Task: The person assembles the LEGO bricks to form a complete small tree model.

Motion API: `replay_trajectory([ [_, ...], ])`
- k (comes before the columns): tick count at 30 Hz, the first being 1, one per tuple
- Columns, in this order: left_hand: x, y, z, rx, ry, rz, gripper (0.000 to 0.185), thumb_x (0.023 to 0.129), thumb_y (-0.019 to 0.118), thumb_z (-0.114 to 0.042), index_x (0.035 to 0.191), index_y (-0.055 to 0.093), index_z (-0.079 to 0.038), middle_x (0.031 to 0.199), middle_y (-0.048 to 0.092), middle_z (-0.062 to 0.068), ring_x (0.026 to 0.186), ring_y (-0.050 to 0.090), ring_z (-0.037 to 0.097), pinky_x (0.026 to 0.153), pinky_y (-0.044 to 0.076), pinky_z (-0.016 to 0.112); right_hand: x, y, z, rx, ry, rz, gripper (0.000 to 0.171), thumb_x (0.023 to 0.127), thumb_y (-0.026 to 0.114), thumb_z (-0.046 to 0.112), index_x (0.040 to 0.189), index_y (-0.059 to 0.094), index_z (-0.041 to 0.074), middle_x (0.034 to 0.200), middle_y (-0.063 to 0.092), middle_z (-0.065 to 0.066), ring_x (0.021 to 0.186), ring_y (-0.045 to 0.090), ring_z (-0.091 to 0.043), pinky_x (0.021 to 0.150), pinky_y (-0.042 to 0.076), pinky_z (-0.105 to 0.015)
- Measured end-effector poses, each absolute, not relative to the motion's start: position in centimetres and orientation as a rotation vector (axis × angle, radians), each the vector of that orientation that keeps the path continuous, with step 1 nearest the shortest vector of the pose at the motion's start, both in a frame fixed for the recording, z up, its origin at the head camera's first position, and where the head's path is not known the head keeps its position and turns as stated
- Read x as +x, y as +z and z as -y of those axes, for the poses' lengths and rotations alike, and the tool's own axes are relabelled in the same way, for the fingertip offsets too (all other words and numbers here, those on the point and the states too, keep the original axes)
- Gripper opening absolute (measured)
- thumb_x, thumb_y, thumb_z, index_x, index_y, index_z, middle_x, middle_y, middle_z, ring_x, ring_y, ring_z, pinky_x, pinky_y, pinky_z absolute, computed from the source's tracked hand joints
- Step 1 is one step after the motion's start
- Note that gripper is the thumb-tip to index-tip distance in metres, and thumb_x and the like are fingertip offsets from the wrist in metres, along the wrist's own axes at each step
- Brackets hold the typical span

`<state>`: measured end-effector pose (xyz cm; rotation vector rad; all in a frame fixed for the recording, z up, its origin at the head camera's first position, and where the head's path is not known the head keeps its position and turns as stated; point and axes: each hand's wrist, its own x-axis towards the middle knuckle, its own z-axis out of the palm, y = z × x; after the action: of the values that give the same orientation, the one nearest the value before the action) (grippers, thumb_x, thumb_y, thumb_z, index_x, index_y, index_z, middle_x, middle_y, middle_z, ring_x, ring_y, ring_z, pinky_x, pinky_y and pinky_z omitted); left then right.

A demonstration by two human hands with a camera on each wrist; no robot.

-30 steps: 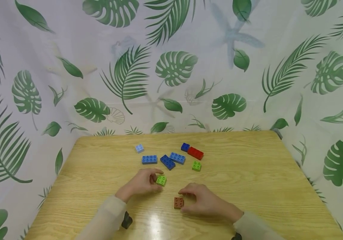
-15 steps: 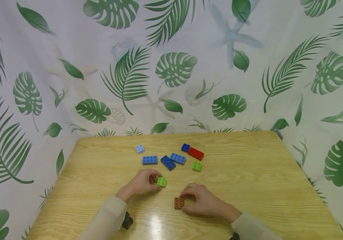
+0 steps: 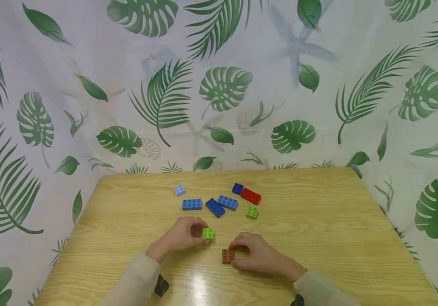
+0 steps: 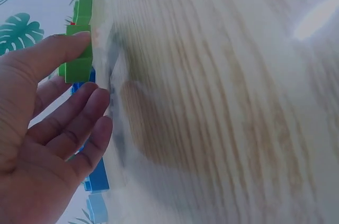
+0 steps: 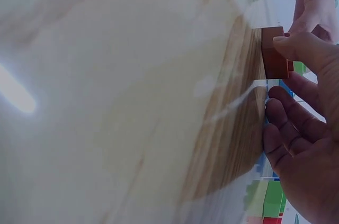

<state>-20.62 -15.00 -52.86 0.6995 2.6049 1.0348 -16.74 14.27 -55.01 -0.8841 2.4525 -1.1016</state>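
Observation:
My left hand (image 3: 199, 232) pinches a light green square brick (image 3: 208, 233) between thumb and fingers, low over the wooden table (image 3: 318, 229). In the left wrist view the thumb lies on the green brick (image 4: 79, 49) and the other fingers (image 4: 79, 123) curl beneath it. Just to the right, my right hand (image 3: 239, 255) grips a brown square brick (image 3: 228, 256) that sits on the table. The right wrist view shows thumb and fingers around that brown brick (image 5: 274, 52). A small gap separates the two bricks.
Several loose bricks lie beyond the hands: a pale blue square (image 3: 179, 190), a blue long one (image 3: 191, 204), a dark blue one (image 3: 214, 207), another blue (image 3: 227, 202), a red one (image 3: 250, 196), a second green square (image 3: 251, 212). A leaf-print curtain surrounds the table.
The left hand has carried the green brick slightly right and nearer, towards the brown brick. The right hand has nudged the brown brick a little away from me.

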Motion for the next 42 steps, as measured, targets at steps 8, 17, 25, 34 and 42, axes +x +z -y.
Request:
replay_trajectory([
  [8,-19.7,-52.9,14.0,0.802,1.079,-2.571,0.036,0.086,0.088,-0.023,0.118,0.075,-0.01,0.108,0.076,0.001,0.095,0.07,0.015,0.085,0.057,0.027,-16.7,-55.0,-14.2,-0.922,-1.098,-2.488,0.029,0.094,0.081,0.031,0.119,0.075,0.02,0.113,0.071,0.01,0.105,0.065,-0.007,0.094,0.055,-0.03],
  [17,-18.4,-52.1,12.8,0.846,1.082,-2.524,0.034,0.088,0.087,-0.023,0.117,0.075,-0.012,0.109,0.076,-0.001,0.096,0.071,0.015,0.086,0.057,0.026,-16.5,-54.7,-14.1,-0.953,-1.142,-2.482,0.029,0.093,0.082,0.029,0.119,0.075,0.018,0.113,0.072,0.007,0.106,0.067,-0.013,0.094,0.056,-0.033],
  [25,-17.6,-52.3,12.2,0.902,1.109,-2.489,0.032,0.087,0.088,-0.021,0.115,0.076,-0.013,0.102,0.076,-0.004,0.09,0.069,0.008,0.083,0.056,0.024,-16.5,-54.7,-14.0,-0.952,-1.166,-2.48,0.027,0.093,0.083,0.029,0.117,0.075,0.019,0.111,0.072,0.007,0.104,0.067,-0.013,0.092,0.056,-0.031],
  [34,-17.1,-53.1,11.6,0.946,1.124,-2.455,0.029,0.087,0.088,-0.02,0.113,0.076,-0.016,0.103,0.076,-0.008,0.093,0.069,0.005,0.084,0.055,0.022,-16.4,-54.6,-14.0,-0.914,-1.141,-2.488,0.031,0.093,0.082,0.034,0.12,0.075,0.019,0.112,0.071,0.008,0.105,0.067,-0.01,0.094,0.056,-0.03],
  [42,-16.9,-52.8,11.3,0.944,1.082,-2.485,0.03,0.088,0.088,-0.02,0.115,0.076,-0.017,0.105,0.076,-0.009,0.095,0.068,0.004,0.086,0.055,0.022,-16.4,-54.5,-14.0,-0.906,-1.119,-2.494,0.031,0.093,0.082,0.034,0.12,0.076,0.02,0.112,0.071,0.011,0.106,0.066,-0.009,0.096,0.055,-0.03],
])
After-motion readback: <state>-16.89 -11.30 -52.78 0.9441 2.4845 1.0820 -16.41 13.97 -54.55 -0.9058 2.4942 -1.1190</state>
